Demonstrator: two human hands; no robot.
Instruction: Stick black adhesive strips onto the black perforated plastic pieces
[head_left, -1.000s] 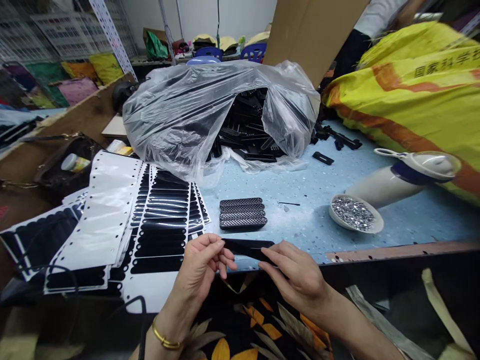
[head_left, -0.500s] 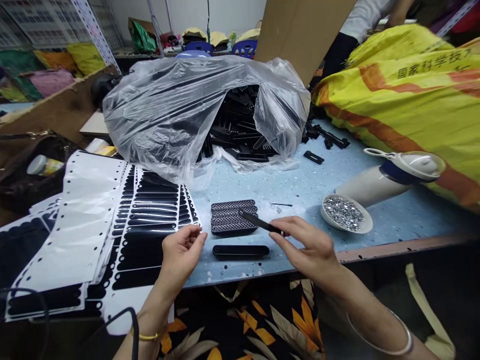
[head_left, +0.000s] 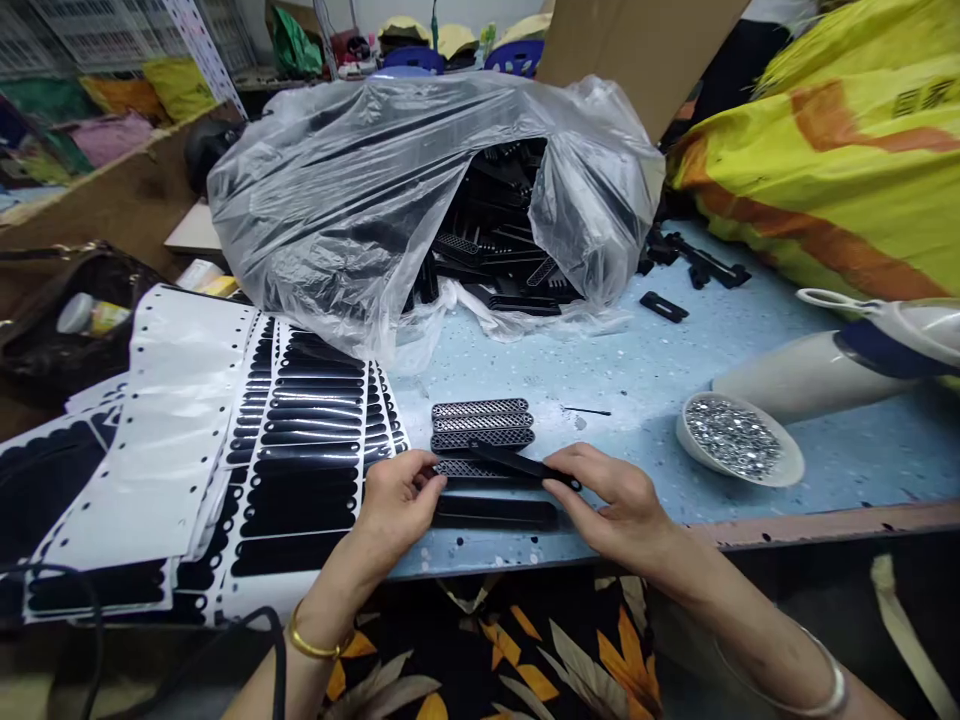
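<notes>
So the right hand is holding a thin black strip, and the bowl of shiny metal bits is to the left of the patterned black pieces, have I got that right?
Not quite: the head view shows the bowl of shiny metal bits to the right of the patterned black pieces. The right hand is indeed holding a thin black strip.

We have the held strip (head_left: 517, 463) in the right hand (head_left: 615, 495), slanting between both hands over the row of pieces (head_left: 482, 424); a second strip (head_left: 499, 513) lies on the table (head_left: 630, 390), near side of that row, its left end by the left hand (head_left: 397, 500). Left of that hand we mark piled sheets (head_left: 307, 430), handbag (head_left: 45, 345) further out. Beyond both hands, plastic bag (head_left: 337, 170) with parts (head_left: 499, 210) in it. Right of the right hand we get bowl (head_left: 791, 465) of small bits (head_left: 731, 435), bottle (head_left: 795, 375) just behind it, sack (head_left: 847, 180) farther back
</notes>
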